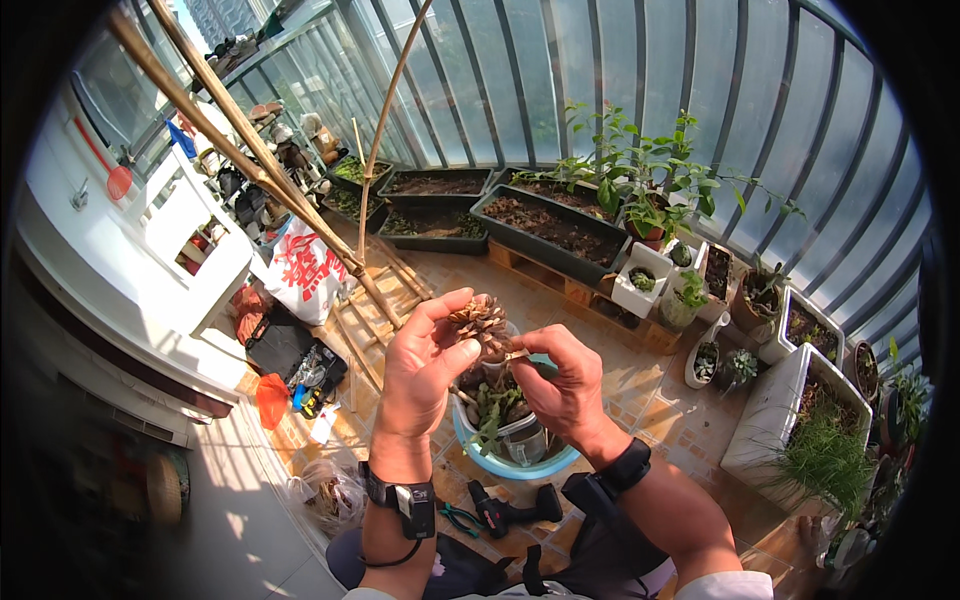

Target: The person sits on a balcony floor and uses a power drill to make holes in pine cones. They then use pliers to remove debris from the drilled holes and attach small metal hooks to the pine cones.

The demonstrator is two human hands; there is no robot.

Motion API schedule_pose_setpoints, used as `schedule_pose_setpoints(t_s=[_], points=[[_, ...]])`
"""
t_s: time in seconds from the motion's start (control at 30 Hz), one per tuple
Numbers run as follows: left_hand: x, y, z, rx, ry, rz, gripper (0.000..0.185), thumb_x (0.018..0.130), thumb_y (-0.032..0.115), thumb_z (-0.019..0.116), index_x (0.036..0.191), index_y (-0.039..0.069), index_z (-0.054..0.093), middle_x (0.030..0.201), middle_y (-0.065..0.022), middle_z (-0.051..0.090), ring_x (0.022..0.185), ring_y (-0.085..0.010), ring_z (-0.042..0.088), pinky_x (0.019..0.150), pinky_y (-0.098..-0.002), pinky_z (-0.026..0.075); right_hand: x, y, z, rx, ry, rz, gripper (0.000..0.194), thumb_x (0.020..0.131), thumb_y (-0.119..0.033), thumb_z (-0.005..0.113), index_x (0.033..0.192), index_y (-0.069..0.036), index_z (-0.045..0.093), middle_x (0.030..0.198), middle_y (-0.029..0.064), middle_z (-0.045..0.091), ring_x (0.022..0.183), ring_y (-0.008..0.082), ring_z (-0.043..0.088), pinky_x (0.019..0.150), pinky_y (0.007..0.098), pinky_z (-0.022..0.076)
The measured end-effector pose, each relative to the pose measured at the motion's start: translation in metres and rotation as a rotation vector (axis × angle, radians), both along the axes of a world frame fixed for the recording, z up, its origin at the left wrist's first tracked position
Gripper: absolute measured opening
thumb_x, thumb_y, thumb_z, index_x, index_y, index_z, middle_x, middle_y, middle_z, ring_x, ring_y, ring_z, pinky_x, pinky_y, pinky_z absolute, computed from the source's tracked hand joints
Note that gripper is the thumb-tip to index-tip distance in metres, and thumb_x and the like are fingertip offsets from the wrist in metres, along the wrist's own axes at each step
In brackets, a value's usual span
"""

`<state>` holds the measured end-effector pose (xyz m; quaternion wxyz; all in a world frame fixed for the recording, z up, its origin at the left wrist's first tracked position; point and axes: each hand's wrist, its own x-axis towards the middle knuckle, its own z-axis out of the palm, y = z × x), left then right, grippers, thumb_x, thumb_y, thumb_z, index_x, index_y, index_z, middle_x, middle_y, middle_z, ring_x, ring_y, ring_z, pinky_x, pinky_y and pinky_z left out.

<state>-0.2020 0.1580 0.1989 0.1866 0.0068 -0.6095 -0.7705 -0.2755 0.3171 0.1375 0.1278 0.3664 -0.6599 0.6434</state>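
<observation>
A brown pine cone (482, 327) is held up in my left hand (424, 360), between the thumb and fingers. Close on its right, my right hand (561, 379) pinches a small pale piece (517, 354) at the cone's lower end; whether that piece is part of the cone I cannot tell. Beneath both hands stands a light blue basin (504, 471), with a clear plastic container (526, 442) and leafy plants (491, 412) in it. A cordless drill (510, 514) lies on the tiles near my legs, beside green-handled pliers (460, 517).
Bamboo poles (300, 210) slant across the left side. An open tool case (289, 352), a white plastic bag (304, 274) and a white chair (199, 240) stand left. Dark planters (555, 232) line the railing; a foam box of grass (765, 420) is at right.
</observation>
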Motion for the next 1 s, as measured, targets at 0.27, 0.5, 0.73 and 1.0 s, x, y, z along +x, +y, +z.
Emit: schedule_pose_setpoints(t_s=[0.27, 0.5, 0.73, 1.0], points=[[0.004, -0.002, -0.002, 0.344, -0.07, -0.036, 0.042, 0.096, 0.006, 0.059, 0.136, -0.001, 0.048, 0.121, -0.0136, 0.063, 0.106, -0.0223, 0.067, 0.092, -0.0361, 0.058, 0.004, -0.005, 0.006, -0.027, 0.109, 0.002, 0.024, 0.075, 0.007, 0.072, 0.096, -0.002, 0.068, 0.083, 0.0105, 0.065, 0.075, 0.0252, 0.063, 0.067, 0.0329, 0.0502], [0.007, 0.009, -0.016, 0.269, -0.064, 0.1, 0.038, 0.1, 0.01, 0.059, 0.136, 0.001, 0.049, 0.122, -0.0099, 0.063, 0.104, -0.0167, 0.066, 0.088, -0.0309, 0.059, 0.006, -0.005, 0.012, -0.033, 0.172, -0.021, 0.026, 0.073, 0.008, 0.072, 0.096, -0.002, 0.068, 0.079, 0.0109, 0.063, 0.072, 0.0278, 0.06, 0.064, 0.0352, 0.0478], [0.011, 0.017, -0.024, 0.041, 0.099, 0.179, 0.046, 0.096, 0.001, 0.061, 0.14, -0.002, 0.046, 0.127, -0.0137, 0.061, 0.112, -0.0217, 0.063, 0.097, -0.0358, 0.055, 0.009, -0.007, 0.012, -0.019, 0.189, -0.03, 0.023, 0.074, 0.007, 0.072, 0.095, -0.001, 0.068, 0.08, 0.0108, 0.063, 0.072, 0.0287, 0.059, 0.064, 0.0363, 0.0471], [0.015, 0.019, -0.02, -0.221, 0.211, 0.168, 0.048, 0.091, -0.009, 0.061, 0.137, -0.004, 0.049, 0.143, -0.0184, 0.052, 0.121, -0.0226, 0.06, 0.104, -0.0351, 0.049, 0.01, -0.008, 0.013, -0.021, 0.196, -0.046, 0.021, 0.073, 0.006, 0.072, 0.092, -0.002, 0.067, 0.08, 0.0099, 0.063, 0.072, 0.0289, 0.059, 0.064, 0.0364, 0.0464]])
